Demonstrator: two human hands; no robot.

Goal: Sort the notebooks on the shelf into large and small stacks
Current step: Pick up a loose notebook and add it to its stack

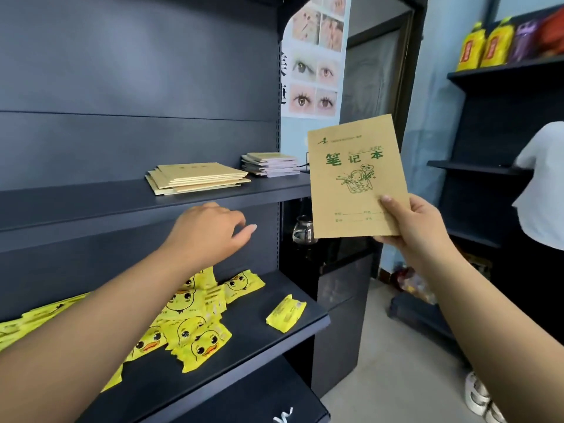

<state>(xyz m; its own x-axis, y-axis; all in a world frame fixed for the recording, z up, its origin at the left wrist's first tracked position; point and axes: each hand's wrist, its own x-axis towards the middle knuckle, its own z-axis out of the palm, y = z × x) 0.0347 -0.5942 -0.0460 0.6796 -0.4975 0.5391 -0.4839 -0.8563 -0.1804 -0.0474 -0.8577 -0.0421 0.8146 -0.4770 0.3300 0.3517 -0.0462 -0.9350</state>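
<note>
My right hand grips a large tan notebook with green print by its lower right corner, holding it upright in the air to the right of the shelf. On the dark shelf board lies a loose stack of large tan notebooks. Farther right on the same board sits a stack of small notebooks. My left hand hovers in front of the shelf edge, below the large stack, fingers relaxed and holding nothing.
Several yellow duck-print packets lie on the lower shelf board. A glass pot stands on a dark cabinet to the right. Another shelf unit with yellow bottles and a person in white are at far right.
</note>
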